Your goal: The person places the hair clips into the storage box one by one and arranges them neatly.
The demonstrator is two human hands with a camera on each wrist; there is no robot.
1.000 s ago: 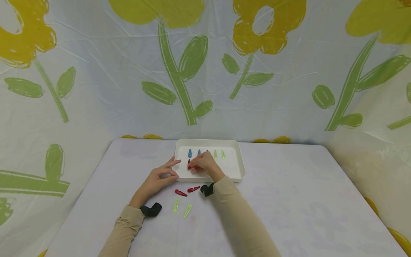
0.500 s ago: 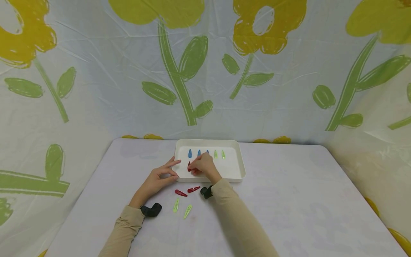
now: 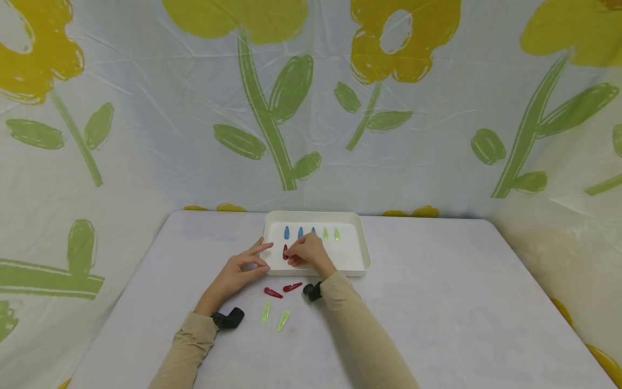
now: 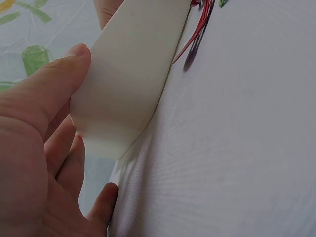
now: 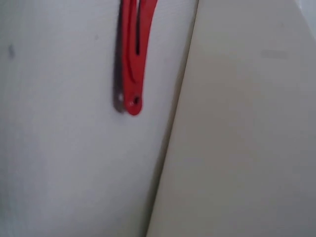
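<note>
My right hand (image 3: 311,253) pinches a red snap hair clip (image 3: 285,252) inside the white tray (image 3: 350,258), just in front of the blue clips. Fingertips cover the clip's right side. Along the tray's back lie three blue hair clips (image 3: 286,233), one partly hidden by the hand, then two green hair clips (image 3: 337,234). With fingers spread, my left hand (image 3: 235,274) touches the tray's front left corner. The left wrist view shows its thumb (image 4: 74,61) against the tray wall (image 4: 133,64).
Two red clips (image 3: 273,293) lie on the table (image 3: 437,302) before the tray; one red clip (image 5: 133,74) shows close up in the right wrist view. Nearer me are two green clips (image 3: 283,320). A flower-printed cloth (image 3: 194,81) hangs behind the table.
Over the last second my right hand has drawn the red clip slightly toward me inside the tray. My left hand has stayed at the tray's corner.
</note>
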